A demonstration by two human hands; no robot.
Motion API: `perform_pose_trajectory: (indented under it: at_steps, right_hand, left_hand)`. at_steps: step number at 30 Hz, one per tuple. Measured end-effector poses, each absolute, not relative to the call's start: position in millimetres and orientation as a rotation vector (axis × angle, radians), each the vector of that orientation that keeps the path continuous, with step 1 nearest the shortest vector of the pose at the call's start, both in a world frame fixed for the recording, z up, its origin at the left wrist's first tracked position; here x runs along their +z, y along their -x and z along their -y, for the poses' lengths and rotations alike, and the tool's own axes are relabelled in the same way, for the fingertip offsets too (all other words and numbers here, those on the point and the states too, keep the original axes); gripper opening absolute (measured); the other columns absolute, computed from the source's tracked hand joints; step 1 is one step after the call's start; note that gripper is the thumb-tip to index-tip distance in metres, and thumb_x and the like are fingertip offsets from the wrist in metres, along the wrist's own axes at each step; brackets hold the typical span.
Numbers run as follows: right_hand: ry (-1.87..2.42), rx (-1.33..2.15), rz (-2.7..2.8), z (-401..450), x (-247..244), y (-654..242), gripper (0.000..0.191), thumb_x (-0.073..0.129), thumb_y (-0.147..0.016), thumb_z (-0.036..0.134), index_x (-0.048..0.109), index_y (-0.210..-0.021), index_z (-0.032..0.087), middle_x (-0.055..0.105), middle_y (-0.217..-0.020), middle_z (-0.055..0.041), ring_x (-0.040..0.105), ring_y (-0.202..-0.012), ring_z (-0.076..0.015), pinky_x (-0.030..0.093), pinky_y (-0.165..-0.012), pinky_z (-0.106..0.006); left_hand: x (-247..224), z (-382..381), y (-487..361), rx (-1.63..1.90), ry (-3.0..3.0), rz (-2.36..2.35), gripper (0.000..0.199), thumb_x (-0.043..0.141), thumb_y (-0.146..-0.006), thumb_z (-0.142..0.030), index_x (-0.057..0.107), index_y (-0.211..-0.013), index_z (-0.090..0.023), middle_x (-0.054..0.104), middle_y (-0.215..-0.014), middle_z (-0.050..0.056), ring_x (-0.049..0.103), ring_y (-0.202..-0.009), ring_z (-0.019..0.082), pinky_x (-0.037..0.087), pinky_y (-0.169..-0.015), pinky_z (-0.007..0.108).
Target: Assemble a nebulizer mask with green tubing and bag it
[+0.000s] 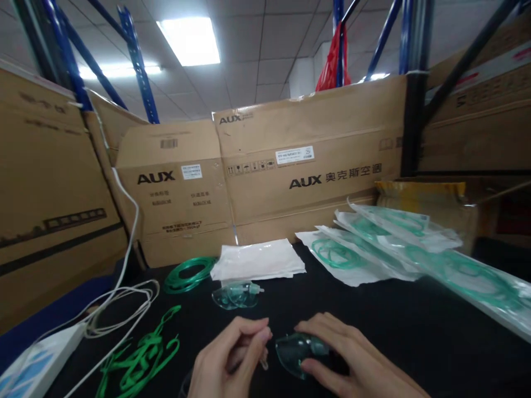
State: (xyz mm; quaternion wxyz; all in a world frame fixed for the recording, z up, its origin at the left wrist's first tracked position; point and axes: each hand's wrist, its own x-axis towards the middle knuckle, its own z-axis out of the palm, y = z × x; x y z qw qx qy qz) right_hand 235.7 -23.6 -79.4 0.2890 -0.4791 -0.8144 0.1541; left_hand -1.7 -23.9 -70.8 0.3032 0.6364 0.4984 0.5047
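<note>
Near the bottom centre, my right hand (346,351) grips a clear green plastic mask (292,354), with fingers over its top and the thumb below. Just left of it, my left hand (234,356) is closed in a pinch, and a small clear piece (264,360) pokes out below its fingertips. The two hands are apart. Beyond them lie more clear green masks (237,296), in front of a stack of white pouches (257,261). A coil of green tubing (189,275) rests left of the stack. Green elastic straps (145,359) lie tangled at the lower left.
Bagged mask sets with green tubing (460,271) are piled on the right. A white power strip (45,359) and looped white cable (120,298) occupy the left side. Cardboard panels (265,182) stand behind the black table surface (199,315), with blue rack posts above.
</note>
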Motion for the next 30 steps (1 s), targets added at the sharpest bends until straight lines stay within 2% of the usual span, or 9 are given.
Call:
perform_pose_trajectory:
  at_steps: [4, 9, 13, 17, 23, 27, 30]
  right_hand:
    - [1.319, 0.471, 2.127, 28, -71, -233, 0.042, 0.073, -0.092, 0.027, 0.068, -0.134, 0.03, 0.069, -0.137, -0.0032, 0.06, -0.133, -0.024, 0.046, -0.115, -0.033]
    - [1.229, 0.518, 2.142, 27, -71, -230, 0.04, 0.072, -0.094, 0.024, 0.069, -0.133, 0.032, 0.073, -0.124, -0.0022, 0.068, -0.119, -0.0221, 0.053, -0.105, -0.03]
    - [1.246, 0.481, 2.123, 26, -80, -231, 0.039, 0.073, -0.094, 0.029, 0.07, -0.132, 0.031, 0.072, -0.131, -0.0036, 0.066, -0.125, -0.0246, 0.053, -0.107, -0.031]
    - [1.306, 0.496, 2.094, 26, -87, -234, 0.046, 0.075, -0.091, 0.035, 0.068, -0.136, 0.029, 0.067, -0.142, -0.0059, 0.06, -0.134, -0.0275, 0.049, -0.113, -0.035]
    - [1.271, 0.517, 2.099, 27, -88, -233, 0.046, 0.074, -0.093, 0.034, 0.067, -0.138, 0.032, 0.066, -0.143, -0.0038, 0.059, -0.136, -0.0255, 0.047, -0.115, -0.034]
    - [1.243, 0.508, 2.077, 27, -87, -233, 0.043, 0.076, -0.091, 0.032, 0.07, -0.134, 0.034, 0.069, -0.14, -0.0028, 0.061, -0.134, -0.0253, 0.048, -0.114, -0.033]
    - [1.262, 0.485, 2.077, 27, -88, -232, 0.045, 0.078, -0.09, 0.031, 0.069, -0.134, 0.032, 0.069, -0.14, -0.0038, 0.062, -0.134, -0.0263, 0.05, -0.112, -0.033]
  left_hand:
    - [-73, 15, 2, 1.231, -1.697, -1.364, 0.031, 0.073, -0.086, -0.05, 0.079, -0.098, -0.022, 0.074, -0.079, 0.001, 0.071, -0.075, 0.019, 0.057, -0.068, 0.021]
    - [-67, 15, -5, 1.163, -1.755, -1.363, 0.027, 0.069, -0.089, -0.047, 0.079, -0.093, -0.023, 0.075, -0.081, 0.002, 0.069, -0.071, 0.019, 0.057, -0.067, 0.023]
    - [-67, 16, -19, 1.127, -1.854, -1.249, 0.015, 0.07, -0.09, -0.037, 0.08, -0.087, -0.026, 0.076, -0.085, 0.001, 0.07, -0.076, 0.017, 0.055, -0.072, 0.021]
    - [-69, 13, -24, 1.08, -1.866, -1.186, 0.009, 0.074, -0.087, -0.031, 0.079, -0.09, -0.025, 0.075, -0.087, 0.001, 0.07, -0.079, 0.017, 0.055, -0.073, 0.021]
    - [-77, 6, -21, 1.006, -1.704, -1.145, 0.024, 0.073, -0.078, -0.023, 0.073, -0.102, -0.022, 0.07, -0.083, 0.001, 0.069, -0.074, 0.016, 0.056, -0.071, 0.023]
    - [-79, 4, -21, 1.005, -1.679, -1.219, 0.013, 0.073, -0.076, -0.026, 0.065, -0.085, -0.021, 0.068, -0.074, -0.001, 0.065, -0.068, 0.015, 0.05, -0.063, 0.021]
    - [-74, 6, -22, 1.015, -1.665, -1.261, 0.013, 0.069, -0.078, -0.029, 0.059, -0.076, -0.022, 0.067, -0.068, -0.002, 0.064, -0.064, 0.015, 0.046, -0.059, 0.02]
